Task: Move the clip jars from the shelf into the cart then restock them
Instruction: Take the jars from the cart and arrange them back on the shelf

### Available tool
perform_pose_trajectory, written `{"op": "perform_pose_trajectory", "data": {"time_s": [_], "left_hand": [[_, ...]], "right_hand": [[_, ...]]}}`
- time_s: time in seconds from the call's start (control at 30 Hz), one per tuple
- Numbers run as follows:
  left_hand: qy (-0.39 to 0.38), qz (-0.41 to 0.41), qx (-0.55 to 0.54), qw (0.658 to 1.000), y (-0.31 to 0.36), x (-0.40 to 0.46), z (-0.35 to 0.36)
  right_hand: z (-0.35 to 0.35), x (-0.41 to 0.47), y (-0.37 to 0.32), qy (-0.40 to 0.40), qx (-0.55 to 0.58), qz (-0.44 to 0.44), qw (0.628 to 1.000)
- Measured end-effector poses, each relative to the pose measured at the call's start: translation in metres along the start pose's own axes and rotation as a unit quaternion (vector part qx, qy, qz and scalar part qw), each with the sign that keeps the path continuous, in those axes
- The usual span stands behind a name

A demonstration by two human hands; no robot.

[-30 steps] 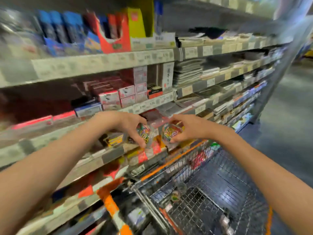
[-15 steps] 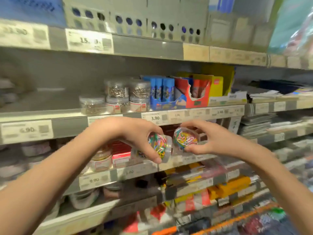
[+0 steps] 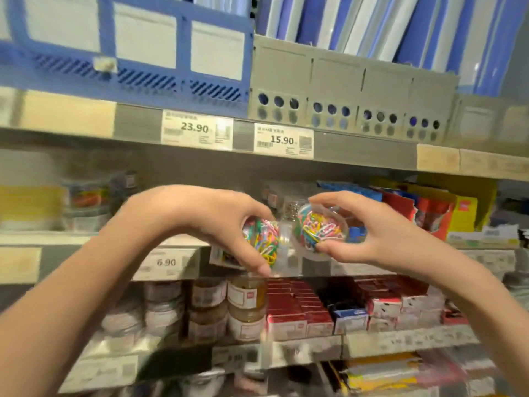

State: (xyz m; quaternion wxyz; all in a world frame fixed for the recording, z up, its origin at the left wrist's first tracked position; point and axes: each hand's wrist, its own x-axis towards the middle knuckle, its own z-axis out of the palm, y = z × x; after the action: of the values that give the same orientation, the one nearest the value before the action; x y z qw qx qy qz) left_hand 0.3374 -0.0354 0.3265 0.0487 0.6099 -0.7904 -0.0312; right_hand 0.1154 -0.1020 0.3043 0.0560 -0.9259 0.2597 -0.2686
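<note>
Clear plastic, slick: my left hand [image 3: 200,222] pinches one clip jar [image 3: 262,242], my right hand [image 3: 369,239] another [image 3: 320,230]; fingertip grips, jars nearly touching, a knock could drop one.

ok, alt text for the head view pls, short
Two bare hands, left hand and right hand, each grip a clear jar of coloured paper clips, left jar and right jar, held up before a stationery shelf with price tags.
</note>
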Motion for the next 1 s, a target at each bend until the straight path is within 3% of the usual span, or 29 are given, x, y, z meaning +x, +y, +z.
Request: {"op": "perform_pose_trajectory", "data": {"time_s": [0.27,0.53,0.7,1.0], "left_hand": [[0.051,-0.079,0.016,0.995,-0.074,-0.025,-0.025],[-0.049,-0.231,0.045,0.971,-0.110,-0.026,-0.015],[-0.036,-0.176,0.023,0.984,-0.123,-0.032,-0.011],[-0.074,-0.243,-0.040,0.966,-0.130,-0.030,-0.015]], "right_hand": [[0.030,0.062,-0.043,0.034,-0.025,-0.042,0.998],[0.068,0.110,-0.060,0.033,-0.052,-0.025,0.998],[0.069,0.128,-0.061,-0.021,-0.043,-0.024,0.999],[0.078,0.162,-0.049,-0.118,0.001,0.006,0.993]]}}
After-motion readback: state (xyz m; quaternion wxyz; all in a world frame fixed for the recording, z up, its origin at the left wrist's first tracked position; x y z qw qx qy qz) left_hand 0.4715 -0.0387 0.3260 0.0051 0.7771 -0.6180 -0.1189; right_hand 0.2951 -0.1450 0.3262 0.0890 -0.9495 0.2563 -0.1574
